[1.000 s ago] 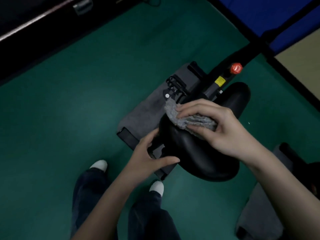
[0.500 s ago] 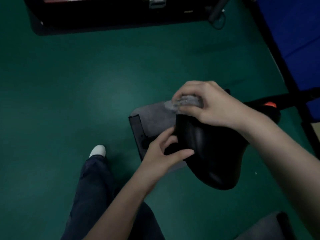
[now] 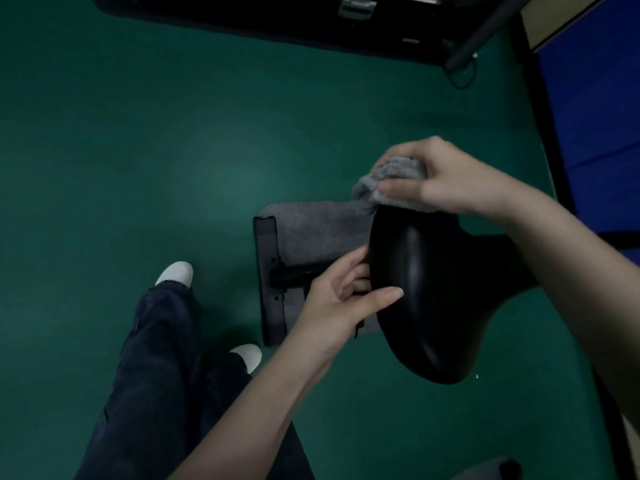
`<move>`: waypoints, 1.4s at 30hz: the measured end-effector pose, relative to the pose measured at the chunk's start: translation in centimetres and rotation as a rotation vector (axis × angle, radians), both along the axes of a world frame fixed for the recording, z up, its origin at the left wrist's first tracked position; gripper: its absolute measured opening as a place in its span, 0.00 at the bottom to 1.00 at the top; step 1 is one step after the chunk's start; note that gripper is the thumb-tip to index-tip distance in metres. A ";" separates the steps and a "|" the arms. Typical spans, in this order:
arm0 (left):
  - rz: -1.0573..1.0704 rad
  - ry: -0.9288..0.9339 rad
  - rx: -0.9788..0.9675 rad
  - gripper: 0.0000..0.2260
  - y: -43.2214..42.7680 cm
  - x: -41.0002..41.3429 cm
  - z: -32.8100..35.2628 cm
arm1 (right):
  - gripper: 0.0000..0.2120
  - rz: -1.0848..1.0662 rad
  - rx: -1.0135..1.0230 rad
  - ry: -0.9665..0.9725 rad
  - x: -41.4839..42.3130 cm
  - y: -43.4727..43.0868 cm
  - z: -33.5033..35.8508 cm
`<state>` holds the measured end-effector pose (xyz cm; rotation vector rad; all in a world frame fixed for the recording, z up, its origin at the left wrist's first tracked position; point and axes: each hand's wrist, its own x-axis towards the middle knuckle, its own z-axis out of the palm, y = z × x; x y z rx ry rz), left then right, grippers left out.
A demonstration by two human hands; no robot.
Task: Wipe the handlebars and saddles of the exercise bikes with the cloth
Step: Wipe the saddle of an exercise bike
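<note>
A black bike saddle point(image 3: 440, 299) fills the right middle of the head view, seen from above. My right hand point(image 3: 446, 178) grips a bunched grey cloth point(image 3: 391, 183) and presses it on the saddle's far upper edge. My left hand point(image 3: 343, 299) holds the saddle's left side, thumb on top and fingers curled under the rim. The bike's handlebars are out of view.
Below the saddle a black base bar point(image 3: 272, 278) lies on a grey mat point(image 3: 311, 233) on the green floor point(image 3: 173, 150). My legs and white shoes point(image 3: 175, 273) stand at lower left. A dark machine base point(image 3: 277, 15) runs along the top; a blue wall point(image 3: 595, 98) stands right.
My right hand slid the cloth from the saddle's middle up to its far edge. The view swung, so the saddle now lies further right. My left hand kept its hold.
</note>
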<state>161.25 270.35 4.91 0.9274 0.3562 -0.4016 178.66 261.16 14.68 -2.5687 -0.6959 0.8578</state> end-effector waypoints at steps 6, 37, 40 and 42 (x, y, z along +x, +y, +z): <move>0.017 0.012 0.007 0.24 -0.1 0.1 -0.1 | 0.12 0.199 0.228 -0.110 -6.8 -1.7 1.6; -0.263 -0.073 0.200 0.30 3.1 2.6 1.4 | 0.10 -0.616 0.255 -0.603 -10.7 -5.1 -0.8; -0.298 -0.082 0.269 0.25 3.2 2.8 2.1 | 0.12 -0.701 0.228 -0.629 -12.6 -5.5 -1.1; -0.325 -0.093 0.327 0.21 3.4 2.9 2.6 | 0.13 -0.751 0.213 -0.657 -14.0 -5.7 -1.2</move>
